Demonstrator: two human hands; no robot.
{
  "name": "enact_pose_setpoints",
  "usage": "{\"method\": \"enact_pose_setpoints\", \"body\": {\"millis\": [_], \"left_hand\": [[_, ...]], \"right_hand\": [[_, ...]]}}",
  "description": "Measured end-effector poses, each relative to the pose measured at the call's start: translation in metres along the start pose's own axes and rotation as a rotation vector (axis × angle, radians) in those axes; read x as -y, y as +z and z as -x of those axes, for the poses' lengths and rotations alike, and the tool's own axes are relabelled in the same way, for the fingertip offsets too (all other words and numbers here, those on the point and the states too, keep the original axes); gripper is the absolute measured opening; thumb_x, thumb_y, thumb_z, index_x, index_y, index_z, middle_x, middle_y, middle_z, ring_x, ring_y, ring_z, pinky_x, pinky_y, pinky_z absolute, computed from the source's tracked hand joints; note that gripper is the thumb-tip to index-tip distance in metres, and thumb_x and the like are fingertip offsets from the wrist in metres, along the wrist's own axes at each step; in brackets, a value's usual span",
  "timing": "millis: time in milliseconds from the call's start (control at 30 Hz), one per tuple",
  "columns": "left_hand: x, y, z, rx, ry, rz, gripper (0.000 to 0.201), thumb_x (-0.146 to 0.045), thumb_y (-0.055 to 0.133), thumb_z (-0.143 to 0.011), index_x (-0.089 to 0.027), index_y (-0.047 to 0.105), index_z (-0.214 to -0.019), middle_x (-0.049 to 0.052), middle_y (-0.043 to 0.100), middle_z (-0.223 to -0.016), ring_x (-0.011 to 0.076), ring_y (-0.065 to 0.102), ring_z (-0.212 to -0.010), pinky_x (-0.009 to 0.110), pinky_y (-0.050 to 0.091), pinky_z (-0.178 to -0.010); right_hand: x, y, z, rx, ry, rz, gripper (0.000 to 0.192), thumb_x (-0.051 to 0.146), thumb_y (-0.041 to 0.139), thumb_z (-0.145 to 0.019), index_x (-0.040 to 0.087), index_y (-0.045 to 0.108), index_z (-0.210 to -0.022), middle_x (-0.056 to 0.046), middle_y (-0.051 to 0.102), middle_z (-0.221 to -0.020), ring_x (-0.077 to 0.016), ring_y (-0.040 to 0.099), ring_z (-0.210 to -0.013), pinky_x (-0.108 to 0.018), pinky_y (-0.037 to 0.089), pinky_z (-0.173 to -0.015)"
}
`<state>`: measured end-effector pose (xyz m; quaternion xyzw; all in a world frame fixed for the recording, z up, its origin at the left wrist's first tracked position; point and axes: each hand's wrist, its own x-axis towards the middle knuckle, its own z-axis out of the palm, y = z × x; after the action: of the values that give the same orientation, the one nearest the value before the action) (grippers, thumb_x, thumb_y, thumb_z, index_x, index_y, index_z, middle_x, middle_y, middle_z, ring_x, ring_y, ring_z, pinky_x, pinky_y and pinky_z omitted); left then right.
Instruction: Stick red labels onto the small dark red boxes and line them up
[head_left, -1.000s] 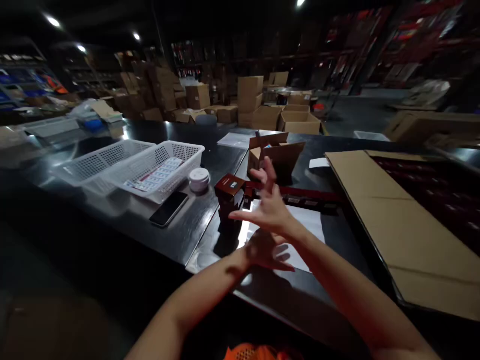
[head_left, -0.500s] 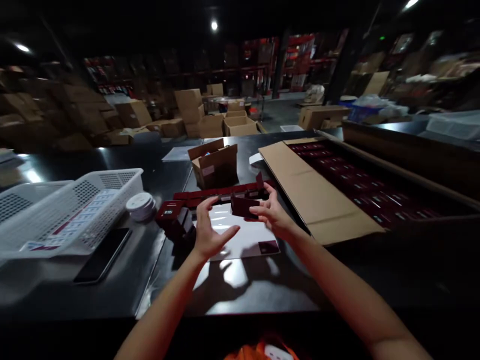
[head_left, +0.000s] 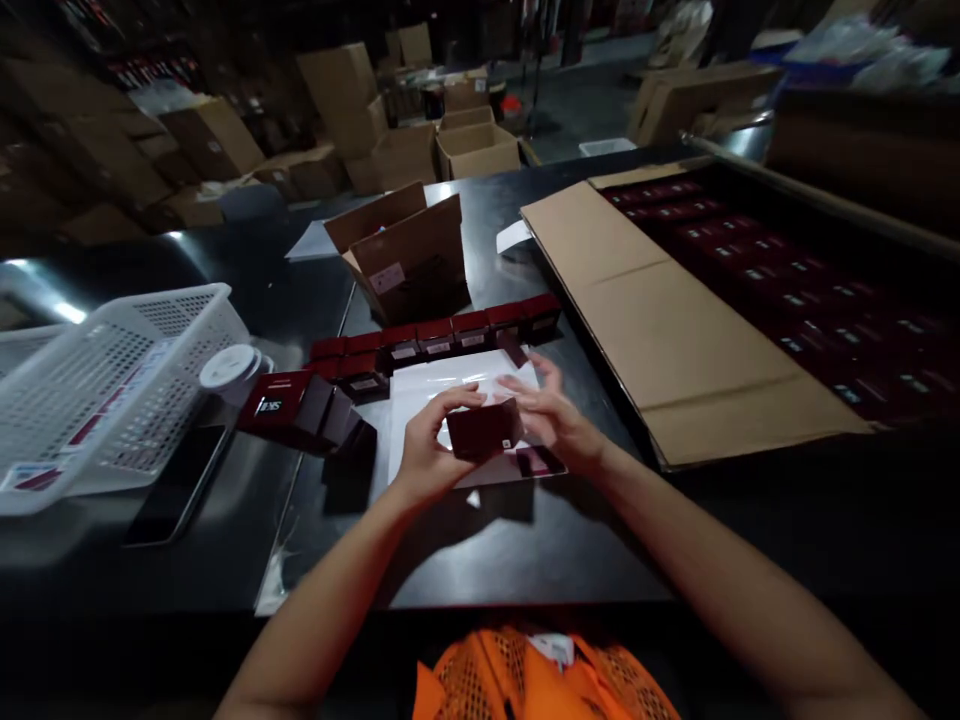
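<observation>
Over a white sheet point(head_left: 409, 385) on the table, a small dark red carton point(head_left: 476, 432) is held lying sideways, its flap end to the right. My left hand point(head_left: 429, 452) grips its left end between thumb and fingers. At the right end, the fingers of my right hand point(head_left: 559, 418) close around the flaps; the exact contact is partly blurred. Behind the sheet runs a row of similar dark red boxes point(head_left: 435, 338). More dark red boxes point(head_left: 289, 408) stand stacked left of my left hand.
On the right is a large open carton point(head_left: 622, 300) full of dark red boxes. A smaller cardboard box point(head_left: 416, 265) stands behind the row. To the left are a white basket point(head_left: 187, 320) with printed sheets, a white round tub point(head_left: 229, 368) and a phone point(head_left: 178, 485).
My left hand, open and apart before, has closed on the carton. My right hand has shifted its fingers to the flap end. The view has tilted down.
</observation>
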<state>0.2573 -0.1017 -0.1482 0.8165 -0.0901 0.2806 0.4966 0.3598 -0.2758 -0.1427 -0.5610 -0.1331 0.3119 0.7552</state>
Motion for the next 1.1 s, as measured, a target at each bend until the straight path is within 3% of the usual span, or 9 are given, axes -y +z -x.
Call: {"method": "enact_pose_setpoints", "body": {"millis": [67, 133, 200, 300, 467, 633, 767, 867, 1100], "left_hand": [[-0.002, -0.003, -0.001, -0.033, -0.002, -0.035, 0.04, -0.031, 0.083, -0.071, -0.022, 0.061, -0.104, 0.006, 0.069, -0.102, 0.023, 0.069, -0.1, 0.037, 0.058, -0.084], [-0.004, -0.005, -0.003, -0.068, 0.02, -0.094, 0.037, -0.026, 0.082, -0.068, -0.022, 0.062, -0.099, 0.003, 0.066, -0.094, 0.0193, 0.066, -0.087, 0.031, 0.055, -0.072], [-0.007, -0.007, -0.003, -0.077, 0.041, -0.126, 0.037, -0.02, 0.08, -0.066, -0.022, 0.064, -0.099, 0.002, 0.064, -0.093, 0.0179, 0.063, -0.084, 0.029, 0.053, -0.068], [-0.013, -0.008, -0.002, -0.052, 0.043, -0.194, 0.042, -0.013, 0.075, -0.064, -0.023, 0.067, -0.104, 0.003, 0.061, -0.095, 0.0182, 0.061, -0.086, 0.029, 0.052, -0.07], [-0.016, -0.006, 0.003, 0.01, 0.013, -0.366, 0.052, -0.007, 0.07, -0.062, -0.025, 0.068, -0.111, 0.003, 0.058, -0.096, 0.0208, 0.057, -0.092, 0.034, 0.053, -0.078], [-0.009, -0.001, 0.009, -0.064, -0.067, -0.155, 0.07, -0.008, 0.068, -0.067, -0.026, 0.048, -0.132, 0.003, 0.06, -0.107, 0.0175, 0.063, -0.095, 0.03, 0.056, -0.078], [-0.012, -0.002, 0.009, -0.107, 0.041, -0.178, 0.053, -0.012, 0.074, -0.072, -0.023, 0.055, -0.12, 0.003, 0.065, -0.105, 0.0166, 0.066, -0.095, 0.029, 0.056, -0.08], [-0.017, -0.003, 0.006, -0.119, 0.126, -0.235, 0.038, -0.012, 0.076, -0.073, -0.022, 0.063, -0.107, 0.002, 0.068, -0.099, 0.017, 0.066, -0.093, 0.03, 0.056, -0.082], [-0.021, -0.003, 0.006, -0.089, 0.127, -0.282, 0.033, -0.016, 0.079, -0.074, -0.02, 0.067, -0.104, 0.004, 0.07, -0.094, 0.0172, 0.067, -0.087, 0.03, 0.055, -0.078]], "right_hand": [[0.004, -0.008, -0.004, -0.215, -0.247, 0.19, 0.085, 0.039, 0.079, -0.064, 0.034, 0.028, -0.131, -0.011, 0.046, -0.144, -0.0273, 0.052, -0.131, -0.052, 0.045, -0.11], [0.012, -0.015, -0.003, -0.347, -0.478, 0.319, 0.077, 0.038, 0.083, -0.066, 0.032, 0.037, -0.127, -0.009, 0.046, -0.141, -0.0253, 0.051, -0.131, -0.047, 0.046, -0.109], [0.019, -0.016, 0.005, -0.381, -0.626, 0.377, 0.055, 0.036, 0.08, -0.074, 0.03, 0.05, -0.119, -0.006, 0.054, -0.13, -0.0223, 0.056, -0.123, -0.041, 0.05, -0.104], [0.027, -0.009, 0.021, -0.394, -0.7, 0.391, 0.027, 0.033, 0.079, -0.08, 0.027, 0.064, -0.102, -0.002, 0.064, -0.108, -0.0184, 0.064, -0.104, -0.034, 0.054, -0.094], [0.027, 0.006, 0.037, -0.353, -0.657, 0.346, 0.015, 0.03, 0.081, -0.08, 0.023, 0.07, -0.086, 0.0, 0.071, -0.086, -0.0154, 0.067, -0.083, -0.031, 0.056, -0.082], [0.027, 0.008, 0.04, -0.265, -0.538, 0.262, 0.018, 0.034, 0.085, -0.075, 0.024, 0.072, -0.082, 0.001, 0.072, -0.08, -0.0145, 0.069, -0.073, -0.028, 0.06, -0.069], [0.026, 0.005, 0.041, -0.176, -0.381, 0.206, 0.022, 0.04, 0.087, -0.073, 0.024, 0.074, -0.083, -0.001, 0.076, -0.082, -0.0158, 0.072, -0.072, -0.029, 0.062, -0.068], [0.026, 0.007, 0.042, -0.192, -0.313, 0.229, 0.022, 0.04, 0.088, -0.071, 0.023, 0.076, -0.079, -0.003, 0.078, -0.088, -0.0163, 0.073, -0.078, -0.026, 0.061, -0.069], [0.025, 0.019, 0.047, -0.196, -0.187, 0.327, 0.02, 0.037, 0.088, -0.069, 0.021, 0.079, -0.076, -0.004, 0.077, -0.083, -0.015, 0.07, -0.068, -0.022, 0.056, -0.058]]}}
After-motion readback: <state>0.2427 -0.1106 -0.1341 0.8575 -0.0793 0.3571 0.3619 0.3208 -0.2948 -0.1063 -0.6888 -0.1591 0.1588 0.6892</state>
